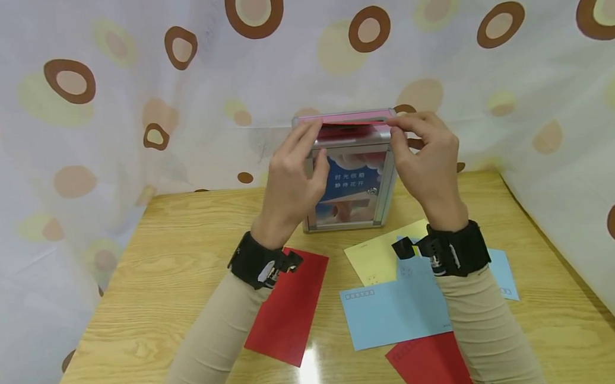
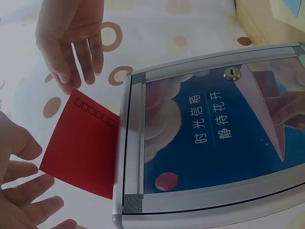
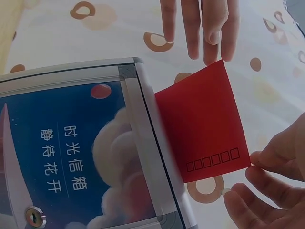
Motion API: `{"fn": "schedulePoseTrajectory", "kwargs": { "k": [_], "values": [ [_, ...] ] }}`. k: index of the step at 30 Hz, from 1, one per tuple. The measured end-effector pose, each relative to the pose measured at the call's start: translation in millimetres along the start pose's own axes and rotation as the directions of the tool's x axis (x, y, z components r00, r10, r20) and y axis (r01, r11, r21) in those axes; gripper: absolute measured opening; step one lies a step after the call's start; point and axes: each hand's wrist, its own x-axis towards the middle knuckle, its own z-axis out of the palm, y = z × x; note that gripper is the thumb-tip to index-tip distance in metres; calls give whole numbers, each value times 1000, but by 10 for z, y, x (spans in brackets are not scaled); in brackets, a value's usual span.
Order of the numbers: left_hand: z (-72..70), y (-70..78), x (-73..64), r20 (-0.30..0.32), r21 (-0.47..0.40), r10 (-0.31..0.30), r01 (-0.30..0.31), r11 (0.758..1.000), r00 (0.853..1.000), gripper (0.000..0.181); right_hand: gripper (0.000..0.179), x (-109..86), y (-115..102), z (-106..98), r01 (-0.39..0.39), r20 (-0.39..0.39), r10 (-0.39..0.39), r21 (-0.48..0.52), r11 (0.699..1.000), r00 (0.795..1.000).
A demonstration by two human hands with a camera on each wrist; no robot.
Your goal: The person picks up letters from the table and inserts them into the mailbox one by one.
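Head view, nearest first: a lower red envelope (image 1: 429, 362) lay on the counter (image 1: 148, 292), cut off at the bottom edge and partly hidden by the right sleeve (image 1: 491, 328). Overlapping it, a blue envelope (image 1: 391, 317), its right end behind the same sleeve. Further blue paper (image 1: 506, 276) showed either side of the right wrist; one piece or two could not be told. A yellow envelope (image 1: 368, 256) lay beyond, its right part covered. A left-lying red envelope (image 1: 299, 305) ran partly behind the left sleeve (image 1: 210, 335).

Farther back, one metal-framed box (image 1: 352, 183), upright, its upper front corner behind the left hand (image 1: 290, 175). Its white lettering (image 2: 209, 117) and round lock (image 2: 232, 74), small from above, read clearly at the wrists.

At the box's top, one held red envelope (image 3: 205, 124), part-way in the slot; its inserted portion was out of sight, and from above it appeared as a thin strip. Condition: flat, bright red, slightly bowed, a row of six outlined squares at the right end. The left hand had its fingers extended, tips touching one corner, thumb apart; the right hand (image 1: 430, 153) pinched the opposite corner.

Behind all, a white cloth (image 1: 303, 55) with brown rings.
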Motion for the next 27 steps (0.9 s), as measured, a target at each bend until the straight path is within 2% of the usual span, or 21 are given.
{"fn": "schedulePoseTrajectory", "kwargs": {
  "k": [10, 21, 27],
  "values": [
    [13, -46, -27, 33, 25, -23, 22, 999, 999, 43, 18, 30, 350, 133, -7, 11, 7, -3, 1000, 1000],
    [19, -84, -19, 54, 67, -50, 46, 997, 997, 45, 18, 46, 372, 167, -3, 33, 3, 6, 1000, 999],
    [22, -90, -5, 92, 126, -77, 65, 990, 993, 46, 19, 49, 363, 176, -8, 64, 7, 5, 1000, 998]
  ]
}}
